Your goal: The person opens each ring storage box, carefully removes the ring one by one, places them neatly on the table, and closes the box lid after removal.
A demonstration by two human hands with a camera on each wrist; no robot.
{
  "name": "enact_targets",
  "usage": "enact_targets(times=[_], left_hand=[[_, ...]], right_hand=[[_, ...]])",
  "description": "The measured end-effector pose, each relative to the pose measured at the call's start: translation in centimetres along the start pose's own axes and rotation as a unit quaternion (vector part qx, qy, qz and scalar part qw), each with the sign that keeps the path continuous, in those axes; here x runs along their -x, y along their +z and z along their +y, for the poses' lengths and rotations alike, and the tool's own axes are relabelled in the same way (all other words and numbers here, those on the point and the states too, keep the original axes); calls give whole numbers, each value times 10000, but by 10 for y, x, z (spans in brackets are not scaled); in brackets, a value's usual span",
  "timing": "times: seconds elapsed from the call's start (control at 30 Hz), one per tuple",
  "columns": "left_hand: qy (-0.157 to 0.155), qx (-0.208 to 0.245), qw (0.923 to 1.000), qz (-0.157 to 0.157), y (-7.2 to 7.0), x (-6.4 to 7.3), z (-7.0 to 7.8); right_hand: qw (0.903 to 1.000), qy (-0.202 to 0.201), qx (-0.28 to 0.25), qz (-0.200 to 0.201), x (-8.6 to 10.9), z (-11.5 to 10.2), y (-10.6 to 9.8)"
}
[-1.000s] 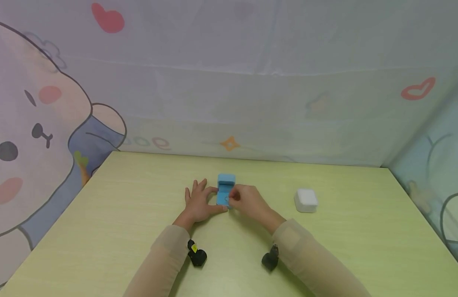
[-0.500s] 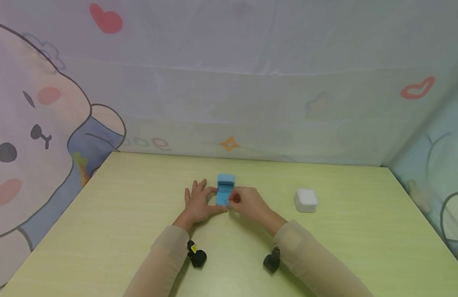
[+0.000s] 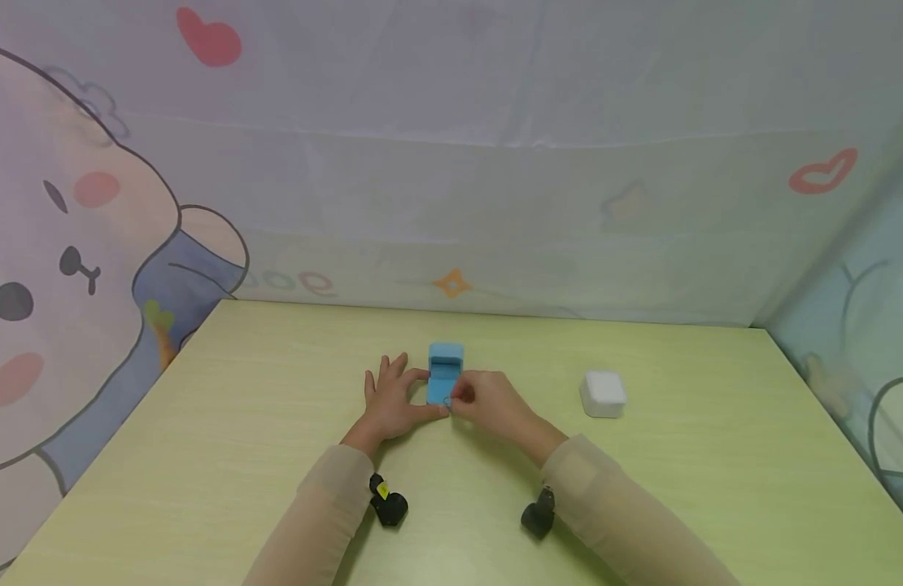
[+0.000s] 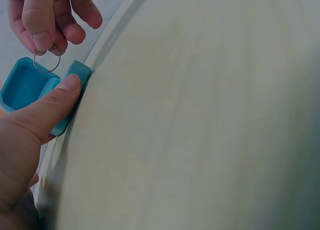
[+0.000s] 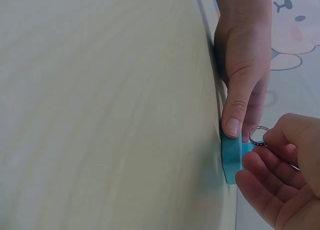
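Observation:
A small blue ring box [image 3: 446, 358] stands on the table with its lid raised. My left hand [image 3: 394, 403] grips its base from the left, thumb along the front side and index finger at the back; the other fingers spread away. Between thumb and index finger, my right hand [image 3: 491, 399] pinches a thin silver ring [image 4: 47, 59]. In the right wrist view the ring [image 5: 258, 135] stands upright, just above the box base [image 5: 231, 159]. The left thumb [image 5: 237, 109] presses on that base. Part of the box's right side is hidden behind the right fingers.
A white rounded box [image 3: 604, 394] stands on the table to the right of my right hand. The pale wooden table [image 3: 276, 456] ends at a printed cloth backdrop [image 3: 539, 203]. Black wrist cameras [image 3: 389, 506] hang beneath both sleeves.
My right hand, with the ring in its pinch, has shifted slightly down toward the front of the blue box. My left hand and the box have stayed in place.

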State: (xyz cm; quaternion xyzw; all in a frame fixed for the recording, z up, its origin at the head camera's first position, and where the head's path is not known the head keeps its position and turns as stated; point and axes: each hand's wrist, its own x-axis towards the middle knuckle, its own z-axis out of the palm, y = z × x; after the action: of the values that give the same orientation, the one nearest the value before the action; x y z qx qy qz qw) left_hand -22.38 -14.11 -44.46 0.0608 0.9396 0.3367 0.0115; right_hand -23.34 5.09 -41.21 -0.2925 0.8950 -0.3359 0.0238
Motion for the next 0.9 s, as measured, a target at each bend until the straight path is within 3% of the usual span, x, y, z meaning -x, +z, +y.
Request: enact_targets(times=[0.9], left_hand=[[61,-72,10000,29,3,-3,-2]], right_hand=[[9999,-119,120,-28,5,5,0]])
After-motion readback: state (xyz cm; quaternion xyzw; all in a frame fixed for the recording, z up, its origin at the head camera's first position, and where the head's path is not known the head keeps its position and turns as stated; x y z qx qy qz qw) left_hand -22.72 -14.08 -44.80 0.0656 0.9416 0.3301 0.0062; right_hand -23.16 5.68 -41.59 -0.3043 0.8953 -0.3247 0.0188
